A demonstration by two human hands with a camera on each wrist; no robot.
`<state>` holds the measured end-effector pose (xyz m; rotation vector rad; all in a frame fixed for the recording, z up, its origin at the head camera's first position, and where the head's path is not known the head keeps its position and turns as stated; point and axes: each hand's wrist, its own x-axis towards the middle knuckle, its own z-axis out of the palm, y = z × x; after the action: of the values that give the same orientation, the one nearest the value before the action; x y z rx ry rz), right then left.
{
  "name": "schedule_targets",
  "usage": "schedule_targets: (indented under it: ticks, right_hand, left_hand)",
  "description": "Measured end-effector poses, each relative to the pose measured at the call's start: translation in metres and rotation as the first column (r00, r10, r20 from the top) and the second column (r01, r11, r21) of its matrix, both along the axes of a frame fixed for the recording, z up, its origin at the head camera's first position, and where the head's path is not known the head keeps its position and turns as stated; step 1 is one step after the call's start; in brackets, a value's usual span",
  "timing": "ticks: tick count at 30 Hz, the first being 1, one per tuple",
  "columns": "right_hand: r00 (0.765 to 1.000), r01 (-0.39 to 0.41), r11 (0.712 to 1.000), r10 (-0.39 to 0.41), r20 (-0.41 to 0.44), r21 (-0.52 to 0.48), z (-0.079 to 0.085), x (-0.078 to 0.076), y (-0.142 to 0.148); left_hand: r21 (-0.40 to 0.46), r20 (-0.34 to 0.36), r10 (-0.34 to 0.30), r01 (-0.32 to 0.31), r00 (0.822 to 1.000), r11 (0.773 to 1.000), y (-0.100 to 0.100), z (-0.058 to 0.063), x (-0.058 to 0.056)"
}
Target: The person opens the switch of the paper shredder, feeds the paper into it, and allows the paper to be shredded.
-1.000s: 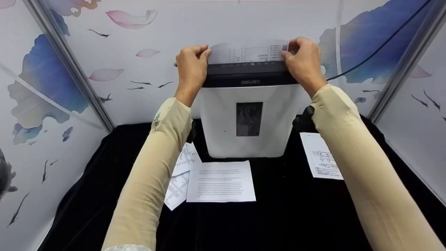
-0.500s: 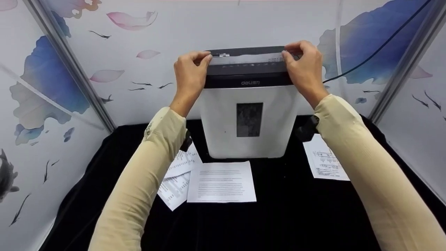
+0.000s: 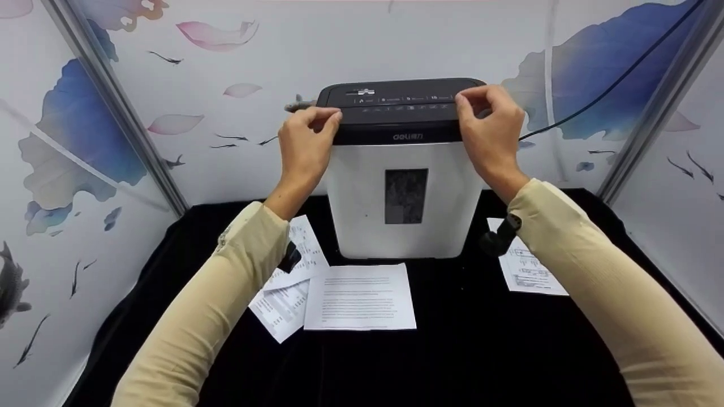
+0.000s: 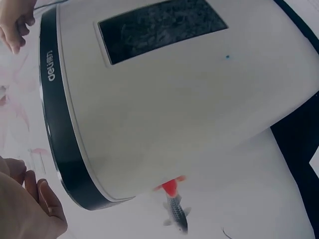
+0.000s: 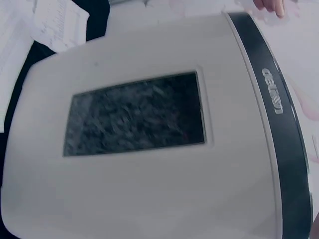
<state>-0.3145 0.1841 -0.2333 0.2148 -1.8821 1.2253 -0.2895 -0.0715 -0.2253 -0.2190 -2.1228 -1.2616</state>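
In the head view a white paper shredder point(image 3: 362, 192) stands upright, with a black top point(image 3: 396, 110) and a dark front window point(image 3: 406, 196). My left hand point(image 3: 305, 141) is at the top's left front corner, fingers loosely bent with nothing between them. At the right corner is my right hand point(image 3: 492, 127), its thumb and forefinger over the edge of the top and also holding nothing. No sheet stands out of the top now. Shreds show faintly behind the shredder window point(image 5: 137, 114) in the right wrist view. There, only the left hand's fingertips point(image 5: 271, 6) appear at the upper edge.
A printed sheet point(image 3: 359, 297) lies on the black cloth point(image 3: 452, 350) before the shredder, overlapping other sheets point(image 3: 283, 308) to its left. Another sheet point(image 3: 529, 268) lies at right, partly under my right forearm. Patterned panels point(image 3: 418, 39) enclose the table. A black cable point(image 3: 611, 85) runs up behind.
The sheet that both hands held upright sank into the shredder's top and is out of sight. Both hands have let go and come down and slightly toward me.
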Motion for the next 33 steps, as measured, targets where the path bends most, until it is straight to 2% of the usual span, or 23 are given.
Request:
schedule_targets:
  ticks: [9, 17, 26, 33]
  right_hand:
    - [0.997, -0.078, 0.996, 0.078, -0.004, -0.048, -0.022, 0.017, -0.01]
    - [0.99, -0.126, 0.99, 0.13, 0.06, -0.062, -0.047, 0.03, -0.018]
    - [0.971, -0.179, 0.982, 0.185, 0.153, -0.051, -0.067, 0.048, -0.025]
    - [0.945, -0.219, 0.976, 0.213, 0.246, -0.004, -0.087, 0.063, -0.031]
  left_hand:
    - [0.033, 0.035, -0.058, 0.057, 0.998, 0.998, -0.005, -0.022, 0.02]
    - [0.064, 0.117, -0.078, 0.071, 0.99, 0.995, -0.01, -0.043, 0.038]
    - [0.092, 0.153, -0.122, 0.108, 0.981, 0.99, -0.015, -0.052, 0.058]
    - [0.013, 0.177, -0.104, 0.103, 0.979, 0.995, -0.023, -0.071, 0.07]
